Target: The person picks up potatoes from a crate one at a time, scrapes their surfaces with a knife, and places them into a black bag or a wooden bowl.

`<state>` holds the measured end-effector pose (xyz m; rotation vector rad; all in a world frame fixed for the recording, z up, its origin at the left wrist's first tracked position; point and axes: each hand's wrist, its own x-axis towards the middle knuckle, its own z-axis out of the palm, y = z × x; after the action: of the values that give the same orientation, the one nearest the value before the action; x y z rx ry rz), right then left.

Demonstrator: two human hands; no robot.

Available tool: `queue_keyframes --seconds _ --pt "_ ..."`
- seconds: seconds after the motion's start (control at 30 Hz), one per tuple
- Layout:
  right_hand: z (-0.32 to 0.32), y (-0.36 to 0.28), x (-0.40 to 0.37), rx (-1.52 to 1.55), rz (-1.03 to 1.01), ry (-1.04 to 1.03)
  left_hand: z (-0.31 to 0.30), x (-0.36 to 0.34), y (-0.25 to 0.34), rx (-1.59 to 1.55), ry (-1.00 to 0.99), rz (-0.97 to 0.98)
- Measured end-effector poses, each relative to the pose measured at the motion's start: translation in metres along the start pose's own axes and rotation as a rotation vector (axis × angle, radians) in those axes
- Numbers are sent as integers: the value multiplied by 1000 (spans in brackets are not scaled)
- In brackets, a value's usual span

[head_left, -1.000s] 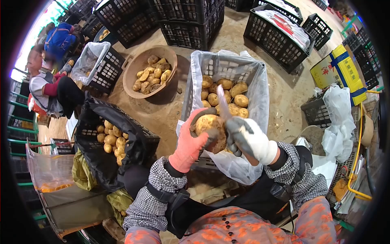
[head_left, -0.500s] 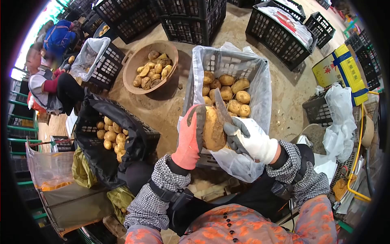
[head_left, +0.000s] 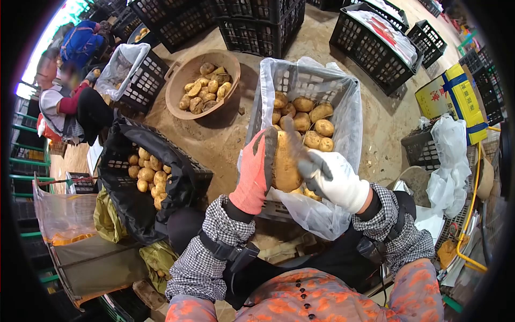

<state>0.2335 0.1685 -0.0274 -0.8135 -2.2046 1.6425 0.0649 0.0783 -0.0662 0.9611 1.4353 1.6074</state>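
In the head view my left hand (head_left: 254, 174), in a red glove with a dark palm, is closed on the side of a large potato (head_left: 285, 165). My right hand (head_left: 337, 181), in a white and grey glove, grips a knife (head_left: 293, 140) whose brownish blade points up along the potato's right side. Whether the edge touches the skin is hard to tell. Both hands are above the near end of a crate lined with clear plastic (head_left: 351, 123). Several potatoes (head_left: 303, 104) lie inside it, some hidden by my hands.
Left of me is a crate with a black liner (head_left: 120, 198) and several potatoes. A brown basin (head_left: 174, 94) of potatoes stands beyond it. Black crates (head_left: 263, 32) are stacked ahead. At far left a person (head_left: 70, 104) sits by another lined crate (head_left: 142, 80). A yellow box (head_left: 456, 99) is at right.
The knife has swung to a more leftward tilt, and my right hand has shifted slightly on it. The potato stays in my left hand. The whole view has shifted a little.
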Motion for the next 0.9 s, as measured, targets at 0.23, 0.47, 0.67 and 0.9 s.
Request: queue_keyframes --seconds 0.23,0.47,0.67,0.9 --pt "-10 -22 0 402 365 -50 0 -1 1 -558 35 -323" --pt "-7 -19 0 32 125 -15 -3 -6 11 -423 -22 -299" --pt "-15 3 2 -159 83 73 -1 -11 32 -365 -172 -239" --pt "-12 -7 -1 -503 -193 -121 -2 -17 29 -164 -184 -238"
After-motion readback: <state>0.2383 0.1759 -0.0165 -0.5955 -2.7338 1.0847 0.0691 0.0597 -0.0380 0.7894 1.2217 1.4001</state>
